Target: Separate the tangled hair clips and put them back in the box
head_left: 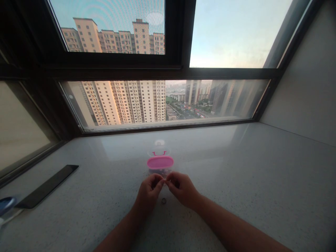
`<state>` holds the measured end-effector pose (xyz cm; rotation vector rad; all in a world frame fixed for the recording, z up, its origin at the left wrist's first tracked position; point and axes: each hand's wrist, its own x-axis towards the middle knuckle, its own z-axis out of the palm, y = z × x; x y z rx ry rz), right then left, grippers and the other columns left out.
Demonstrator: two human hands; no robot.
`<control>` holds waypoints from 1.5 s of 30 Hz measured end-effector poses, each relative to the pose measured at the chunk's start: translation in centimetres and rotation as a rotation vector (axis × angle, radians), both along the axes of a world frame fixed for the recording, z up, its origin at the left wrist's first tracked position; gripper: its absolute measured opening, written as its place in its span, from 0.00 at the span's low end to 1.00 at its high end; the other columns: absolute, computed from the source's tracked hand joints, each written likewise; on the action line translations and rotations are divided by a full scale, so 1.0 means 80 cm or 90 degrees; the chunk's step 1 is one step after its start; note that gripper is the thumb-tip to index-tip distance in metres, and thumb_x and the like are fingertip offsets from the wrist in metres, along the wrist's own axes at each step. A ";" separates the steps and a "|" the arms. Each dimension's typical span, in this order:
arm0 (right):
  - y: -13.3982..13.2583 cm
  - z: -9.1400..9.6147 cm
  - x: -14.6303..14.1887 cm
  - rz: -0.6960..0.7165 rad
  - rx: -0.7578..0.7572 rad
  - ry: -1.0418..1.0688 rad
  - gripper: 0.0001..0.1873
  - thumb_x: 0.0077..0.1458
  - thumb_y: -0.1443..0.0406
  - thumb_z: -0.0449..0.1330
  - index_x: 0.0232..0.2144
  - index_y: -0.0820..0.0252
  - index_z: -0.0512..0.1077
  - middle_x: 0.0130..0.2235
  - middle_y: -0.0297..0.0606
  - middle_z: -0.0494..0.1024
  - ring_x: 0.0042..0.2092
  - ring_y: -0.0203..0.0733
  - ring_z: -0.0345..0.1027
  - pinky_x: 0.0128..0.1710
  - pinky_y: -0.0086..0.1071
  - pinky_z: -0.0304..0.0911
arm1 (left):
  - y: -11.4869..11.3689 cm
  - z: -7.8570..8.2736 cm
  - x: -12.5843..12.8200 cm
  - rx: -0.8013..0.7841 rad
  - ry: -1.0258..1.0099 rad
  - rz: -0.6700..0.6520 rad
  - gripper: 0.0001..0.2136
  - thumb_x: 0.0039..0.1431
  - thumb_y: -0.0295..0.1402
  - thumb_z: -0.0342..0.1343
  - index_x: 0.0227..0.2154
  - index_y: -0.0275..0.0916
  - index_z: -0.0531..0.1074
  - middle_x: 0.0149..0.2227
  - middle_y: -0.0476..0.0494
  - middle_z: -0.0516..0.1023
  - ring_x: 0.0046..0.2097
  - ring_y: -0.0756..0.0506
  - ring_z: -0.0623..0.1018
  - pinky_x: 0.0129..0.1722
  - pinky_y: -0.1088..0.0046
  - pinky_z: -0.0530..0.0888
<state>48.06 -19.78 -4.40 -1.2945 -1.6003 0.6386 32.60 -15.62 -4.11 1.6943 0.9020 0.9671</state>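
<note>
My left hand (150,189) and my right hand (183,188) meet at the fingertips above the pale speckled sill. Both are closed in a pinch, thumb against forefinger. Whatever lies between the fingertips is too small to make out. Just below them a small dark ring (163,201) lies on the surface. Right behind my fingers stands a pink oval box (160,162) with a clear lid (159,146) tipped up at its back and a pink handle. Some small dark bits show at the box's front, partly hidden by my hands.
To the left lies a long dark flat strip (48,187), with a blue-rimmed object (7,205) at the frame's edge beside it. A dark-framed window (168,73) rises behind the sill (249,182), and a white wall (307,94) closes off the right side.
</note>
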 end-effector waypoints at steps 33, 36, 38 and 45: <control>0.003 -0.001 0.002 -0.014 -0.005 -0.031 0.08 0.51 0.67 0.55 0.30 0.63 0.74 0.18 0.27 0.61 0.21 0.30 0.52 0.22 0.24 0.49 | -0.002 -0.005 0.001 0.036 0.024 -0.011 0.10 0.55 0.38 0.53 0.28 0.35 0.71 0.26 0.49 0.70 0.29 0.49 0.69 0.29 0.77 0.66; 0.003 -0.002 0.001 0.017 -0.018 -0.022 0.10 0.52 0.67 0.54 0.30 0.64 0.75 0.19 0.28 0.63 0.22 0.31 0.52 0.21 0.24 0.48 | -0.001 -0.006 0.000 0.035 0.019 -0.011 0.10 0.54 0.38 0.53 0.27 0.35 0.71 0.26 0.49 0.71 0.29 0.48 0.69 0.29 0.77 0.66; 0.002 -0.001 0.001 0.026 -0.023 -0.027 0.10 0.52 0.67 0.54 0.29 0.64 0.75 0.19 0.29 0.64 0.22 0.31 0.53 0.21 0.24 0.49 | -0.001 -0.005 0.000 0.032 0.014 -0.008 0.10 0.54 0.37 0.53 0.27 0.35 0.71 0.25 0.49 0.70 0.29 0.49 0.69 0.29 0.77 0.66; 0.001 -0.001 0.001 0.015 -0.018 -0.026 0.08 0.51 0.67 0.54 0.27 0.64 0.72 0.18 0.28 0.62 0.21 0.30 0.52 0.21 0.24 0.49 | -0.002 -0.004 0.001 0.018 0.008 -0.009 0.10 0.54 0.38 0.54 0.27 0.35 0.70 0.24 0.50 0.68 0.26 0.51 0.66 0.26 0.79 0.64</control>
